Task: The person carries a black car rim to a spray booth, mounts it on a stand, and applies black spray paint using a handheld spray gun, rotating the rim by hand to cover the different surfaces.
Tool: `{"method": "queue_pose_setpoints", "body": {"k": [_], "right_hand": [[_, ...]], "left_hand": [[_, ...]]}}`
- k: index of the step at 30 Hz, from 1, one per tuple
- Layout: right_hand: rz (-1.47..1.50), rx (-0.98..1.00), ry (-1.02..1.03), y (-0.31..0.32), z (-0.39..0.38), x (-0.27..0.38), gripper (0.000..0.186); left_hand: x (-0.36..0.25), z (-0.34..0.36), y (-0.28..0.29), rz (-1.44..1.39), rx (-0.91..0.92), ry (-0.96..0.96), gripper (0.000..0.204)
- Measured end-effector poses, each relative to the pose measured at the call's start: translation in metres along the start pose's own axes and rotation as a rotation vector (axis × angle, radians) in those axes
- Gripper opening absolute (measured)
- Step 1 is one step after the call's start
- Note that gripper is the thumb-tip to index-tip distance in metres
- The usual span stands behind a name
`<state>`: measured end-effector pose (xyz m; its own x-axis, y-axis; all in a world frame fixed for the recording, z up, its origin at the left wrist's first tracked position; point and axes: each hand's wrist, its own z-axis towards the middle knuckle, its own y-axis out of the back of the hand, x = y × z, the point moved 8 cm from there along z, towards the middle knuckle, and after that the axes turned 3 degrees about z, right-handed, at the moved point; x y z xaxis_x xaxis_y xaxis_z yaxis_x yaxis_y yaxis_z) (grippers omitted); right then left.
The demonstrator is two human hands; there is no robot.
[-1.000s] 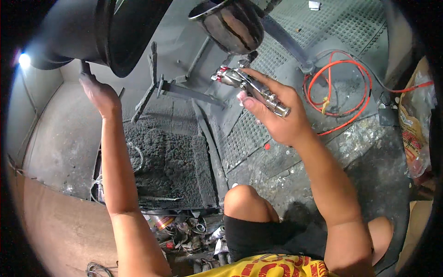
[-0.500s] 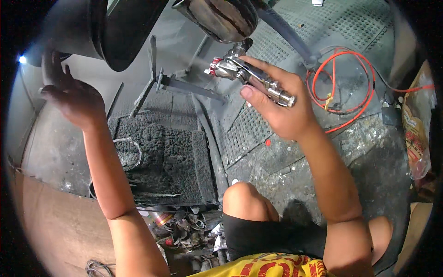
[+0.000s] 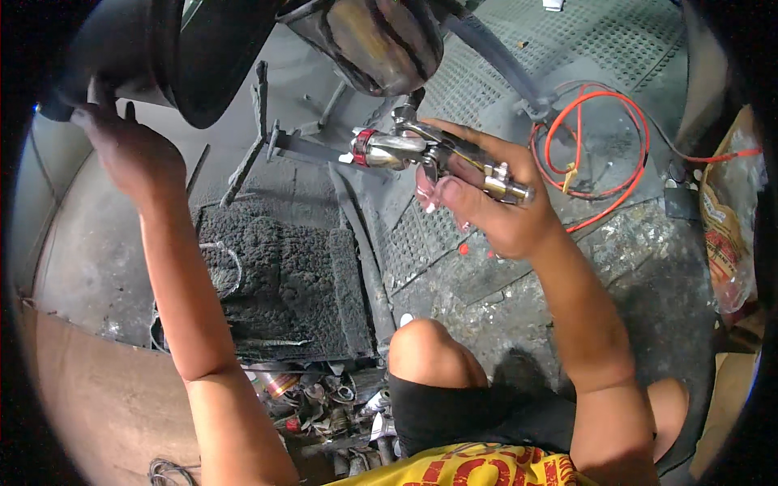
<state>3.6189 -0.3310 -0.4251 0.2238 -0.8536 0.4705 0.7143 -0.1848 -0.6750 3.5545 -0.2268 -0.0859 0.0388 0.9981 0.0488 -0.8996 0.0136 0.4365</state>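
Our right hand (image 3: 515,215) grips the spray gun (image 3: 393,152), nozzle (image 3: 364,147) leftward; our left hand (image 3: 136,155) is under the black drum (image 3: 219,69), upper left, grip unclear. Its visible surface looks black; what remains, we cannot tell.

One spray gun (image 3: 397,151), one metal cup (image 3: 365,49), one coiled orange hose (image 3: 646,144) and one plastic bag (image 3: 727,219) are visible.
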Motion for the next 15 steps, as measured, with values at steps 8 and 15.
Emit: {"method": "queue_pose_setpoints", "body": {"k": [8, 15], "right_hand": [[-0.038, -0.082, 0.019, 0.007, 0.002, -0.009, 0.048], [-0.196, -0.07, 0.134, 0.006, 0.004, 0.005, 0.054]], "left_hand": [[-0.04, 0.005, 0.008, -0.316, 0.155, -0.23, 0.06], [0.087, -0.011, 0.044, 0.501, 0.07, -0.256, 0.054]]}}
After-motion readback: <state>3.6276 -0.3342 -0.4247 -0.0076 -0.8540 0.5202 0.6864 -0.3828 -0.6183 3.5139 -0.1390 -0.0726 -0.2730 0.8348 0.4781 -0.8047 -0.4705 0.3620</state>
